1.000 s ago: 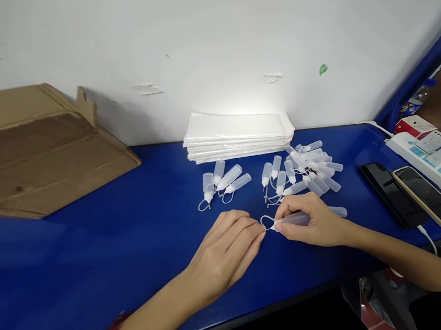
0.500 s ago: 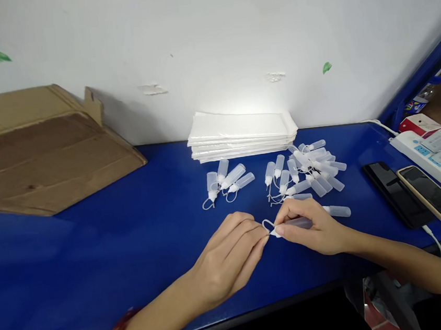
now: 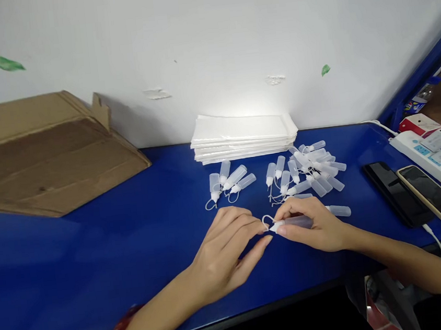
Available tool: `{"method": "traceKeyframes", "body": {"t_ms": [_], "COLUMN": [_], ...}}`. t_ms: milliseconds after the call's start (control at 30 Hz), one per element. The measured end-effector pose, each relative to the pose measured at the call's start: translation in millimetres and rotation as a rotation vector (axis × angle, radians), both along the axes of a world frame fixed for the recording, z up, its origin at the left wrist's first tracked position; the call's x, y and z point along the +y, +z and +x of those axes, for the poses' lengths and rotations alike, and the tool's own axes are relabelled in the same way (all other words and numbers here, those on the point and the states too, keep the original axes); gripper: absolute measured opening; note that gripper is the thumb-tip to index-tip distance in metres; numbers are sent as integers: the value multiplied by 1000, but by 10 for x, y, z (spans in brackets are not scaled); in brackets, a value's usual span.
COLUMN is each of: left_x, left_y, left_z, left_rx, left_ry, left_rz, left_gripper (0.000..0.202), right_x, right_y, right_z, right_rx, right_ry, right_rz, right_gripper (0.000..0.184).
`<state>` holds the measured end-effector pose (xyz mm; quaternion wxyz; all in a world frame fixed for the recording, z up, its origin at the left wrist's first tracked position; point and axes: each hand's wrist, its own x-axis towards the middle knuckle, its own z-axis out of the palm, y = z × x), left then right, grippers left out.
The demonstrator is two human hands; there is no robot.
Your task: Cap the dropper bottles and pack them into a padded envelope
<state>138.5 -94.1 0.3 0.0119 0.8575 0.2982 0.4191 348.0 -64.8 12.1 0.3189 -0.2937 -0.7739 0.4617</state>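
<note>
My right hand (image 3: 312, 225) grips a small clear dropper bottle (image 3: 294, 223) lying sideways just above the blue table (image 3: 95, 251), its white tip pointing left. My left hand (image 3: 229, 248) meets it from the left, fingertips pinched at the thin white cap loop (image 3: 266, 221) by the tip. Behind the hands lie three bottles of the same kind in a small group (image 3: 228, 181) and a bigger loose heap of several bottles (image 3: 308, 171). One more bottle (image 3: 339, 211) lies just right of my right hand.
A stack of white bags (image 3: 243, 136) leans at the wall. A flattened cardboard box (image 3: 41, 152) fills the left. Two phones (image 3: 416, 191) and a white power strip (image 3: 436, 158) lie at the right. The table's front edge runs just below my wrists.
Both hands stay at the same bottle; my left fingers have shifted slightly at the cap loop. The view drifted a little, so the objects appear slightly further right.
</note>
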Motion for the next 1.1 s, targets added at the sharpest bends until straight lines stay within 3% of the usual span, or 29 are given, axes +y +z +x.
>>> {"method": "traceKeyframes", "body": {"t_ms": [400, 533, 633, 800, 967, 1100], "left_x": [55, 193, 344, 509, 540, 536], "left_y": [-10, -7, -56, -189, -264, -268], "left_z": [-46, -176, -293, -410, -431, -435], "left_rx": [41, 58, 89, 228, 289, 251], "left_ry": [-37, 94, 244, 361, 432, 465], "left_rz": [-54, -37, 23, 102, 75, -13], "left_gripper": [13, 8, 7, 15, 23, 28], "right_x": [35, 255, 553, 898, 929, 939], "right_y": [-50, -43, -11, -11, -83, -35], "right_z": [49, 62, 21, -126, -250, -279], "right_rx": [-72, -160, -411, -913, -957, -965], "right_ry": [17, -71, -147, 74, 156, 202], "right_rz": [77, 375, 663, 849, 916, 938], "right_gripper": [20, 25, 23, 29, 26, 26]}}
